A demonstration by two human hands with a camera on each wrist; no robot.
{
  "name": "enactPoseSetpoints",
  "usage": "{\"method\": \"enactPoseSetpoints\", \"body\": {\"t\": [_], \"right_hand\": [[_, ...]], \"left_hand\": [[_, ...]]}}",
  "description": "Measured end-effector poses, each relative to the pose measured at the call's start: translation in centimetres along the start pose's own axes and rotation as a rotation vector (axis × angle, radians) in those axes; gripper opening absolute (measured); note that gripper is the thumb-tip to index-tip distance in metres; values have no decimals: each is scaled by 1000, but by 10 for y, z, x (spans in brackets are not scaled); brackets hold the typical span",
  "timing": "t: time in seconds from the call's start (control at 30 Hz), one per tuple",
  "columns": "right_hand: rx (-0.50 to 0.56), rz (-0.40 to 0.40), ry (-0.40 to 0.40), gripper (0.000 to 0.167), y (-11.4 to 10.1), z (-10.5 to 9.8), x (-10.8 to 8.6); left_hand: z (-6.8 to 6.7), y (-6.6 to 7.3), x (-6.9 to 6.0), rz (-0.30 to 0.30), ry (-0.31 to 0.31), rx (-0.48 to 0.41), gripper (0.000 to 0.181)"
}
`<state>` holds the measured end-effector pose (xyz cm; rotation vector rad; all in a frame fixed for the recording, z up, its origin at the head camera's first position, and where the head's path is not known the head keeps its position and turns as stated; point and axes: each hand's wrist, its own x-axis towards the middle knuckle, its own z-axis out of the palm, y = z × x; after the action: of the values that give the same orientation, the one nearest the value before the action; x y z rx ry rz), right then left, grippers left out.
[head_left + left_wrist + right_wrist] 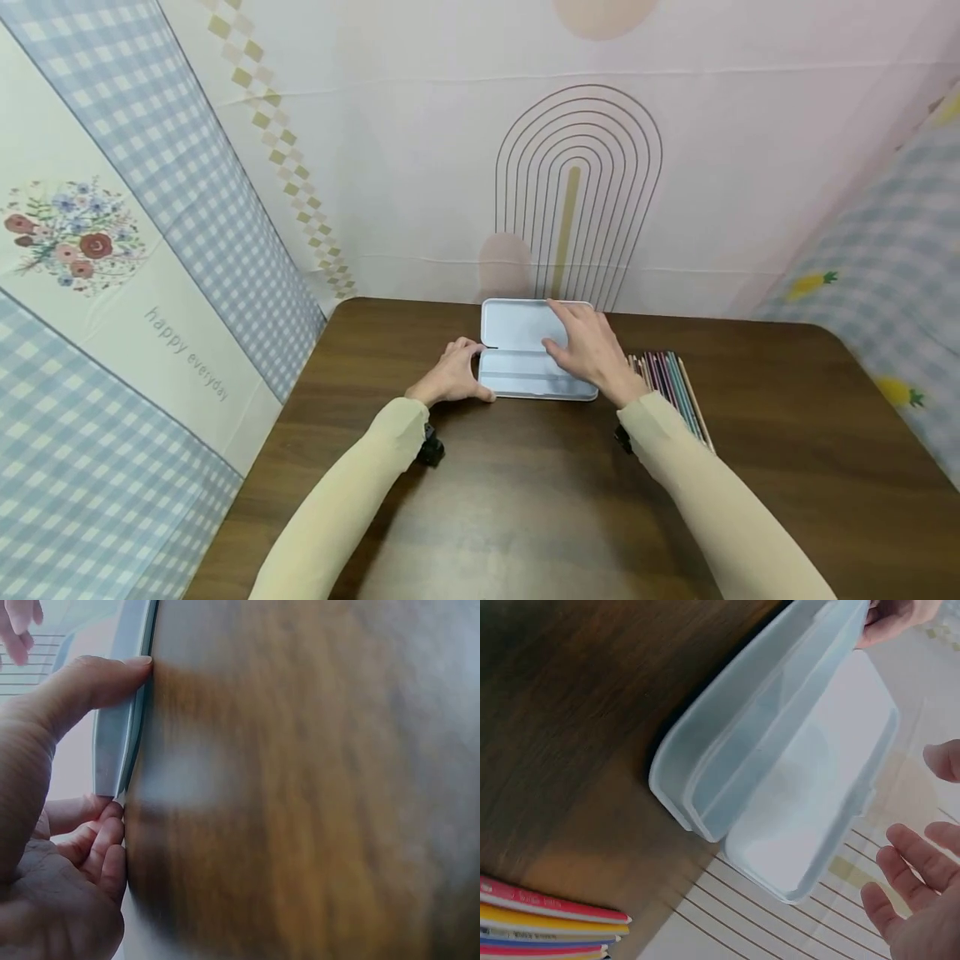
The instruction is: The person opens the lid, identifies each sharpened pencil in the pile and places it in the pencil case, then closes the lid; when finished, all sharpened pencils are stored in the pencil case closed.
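A pale blue pencil case (517, 385) lies on the table with its lid (512, 323) tipped back. Its long compartments look bare in the right wrist view. My left hand (452, 373) grips the case's left end, the thumb on the front edge and the fingers round the end. In the left wrist view the thumb (97, 684) presses the case's side wall (112, 746). Over the right part of the case hovers my right hand (588, 342), its fingers (919, 859) spread and apart from the lid, holding nothing.
Several coloured pencils (678, 387) lie side by side on the brown table (480, 500), right of the case and partly behind the right forearm. Behind the table's far edge hangs a printed cloth (420, 183); a checked cloth (217, 167) hangs at the left.
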<state>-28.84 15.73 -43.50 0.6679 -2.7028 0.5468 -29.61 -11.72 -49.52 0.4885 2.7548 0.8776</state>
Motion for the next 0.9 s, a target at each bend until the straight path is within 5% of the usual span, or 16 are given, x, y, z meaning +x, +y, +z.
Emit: {"method": "enactPoseSetpoints", "body": {"t": [0.37,0.9], "right_hand": [[41,9,157,29,-13,-26,-40],[38,229,172,12,31,-59,-103]], "left_hand": [[-1,2,-3,16,-4,-8,98],[-4,1,-2,29,-22,-1,100]]}}
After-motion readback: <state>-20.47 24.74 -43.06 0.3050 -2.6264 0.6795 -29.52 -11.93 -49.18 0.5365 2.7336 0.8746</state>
